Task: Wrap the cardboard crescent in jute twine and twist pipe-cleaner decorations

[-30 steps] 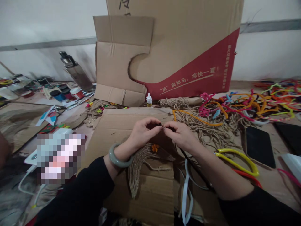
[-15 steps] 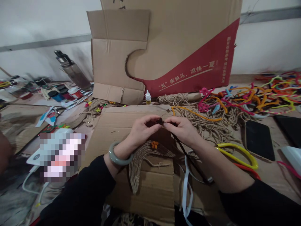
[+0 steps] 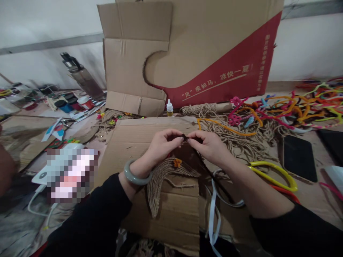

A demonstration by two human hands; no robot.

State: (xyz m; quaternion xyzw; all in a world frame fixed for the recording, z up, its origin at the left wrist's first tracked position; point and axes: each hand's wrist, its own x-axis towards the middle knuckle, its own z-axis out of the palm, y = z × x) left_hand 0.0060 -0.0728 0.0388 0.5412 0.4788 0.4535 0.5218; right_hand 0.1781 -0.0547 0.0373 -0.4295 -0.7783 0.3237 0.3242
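Note:
A dark brown fuzzy strip (image 3: 205, 162) is pinched between the fingertips of my left hand (image 3: 167, 142) and my right hand (image 3: 205, 144), which almost touch. Its long tail hangs down under my right wrist. Below my hands, a curved piece of coiled twine (image 3: 158, 185) with a small orange flower (image 3: 177, 163) lies on a cardboard sheet (image 3: 171, 210). A loose twine end rests beside it. A pale ribbon (image 3: 212, 217) trails down right of the cardboard.
Behind stand a large cardboard panel (image 3: 209, 43) and a small glue bottle (image 3: 169, 108). Right: twine heap (image 3: 241, 142), colourful fuzzy stems (image 3: 302, 107), yellow handle loop (image 3: 288, 178), black phone (image 3: 299, 158). Left: dark bottle (image 3: 85, 78), paint jars (image 3: 72, 101), white power bank (image 3: 49, 169).
My fingertips have drawn slightly closer around the brown strip, and less of its bunched end shows between them. The whole view has shifted slightly.

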